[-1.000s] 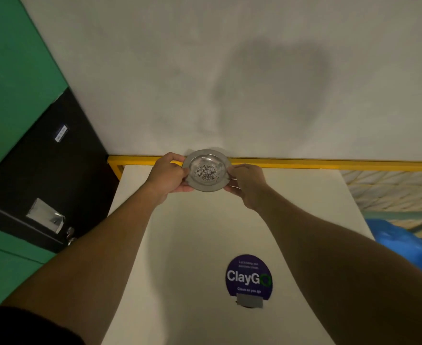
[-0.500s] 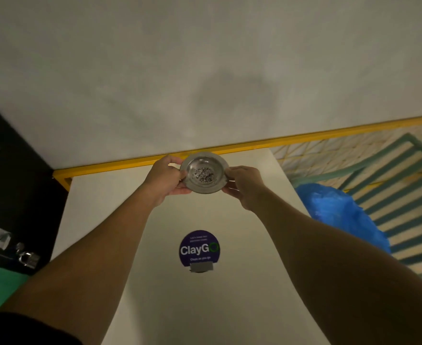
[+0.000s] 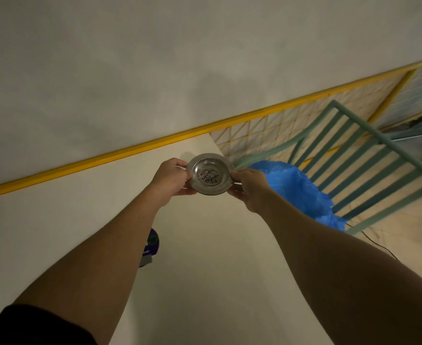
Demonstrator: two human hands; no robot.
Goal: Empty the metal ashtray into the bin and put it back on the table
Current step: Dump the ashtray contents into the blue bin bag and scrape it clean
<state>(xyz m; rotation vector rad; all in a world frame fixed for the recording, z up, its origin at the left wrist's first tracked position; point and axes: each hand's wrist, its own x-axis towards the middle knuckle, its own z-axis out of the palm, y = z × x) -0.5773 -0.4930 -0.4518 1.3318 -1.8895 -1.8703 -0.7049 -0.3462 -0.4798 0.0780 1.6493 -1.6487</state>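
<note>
Both hands hold the ashtray [image 3: 210, 174] up over the far right corner of the table [image 3: 205, 257], the left hand [image 3: 171, 179] pinching its left rim and the right hand [image 3: 251, 188] closed on its right rim. The dish sits level, grey ash [image 3: 209, 176] in its middle. The tabletop is pale cream, with a purple sticker [image 3: 152, 242] partly hidden behind the left forearm. A yellow rail [image 3: 120, 155] runs along the table's far edge against a plain grey wall [image 3: 155, 70]. Just right of the table stands the bin, lined with a blue bag [image 3: 302, 192], beside green bars [image 3: 369, 170].
</note>
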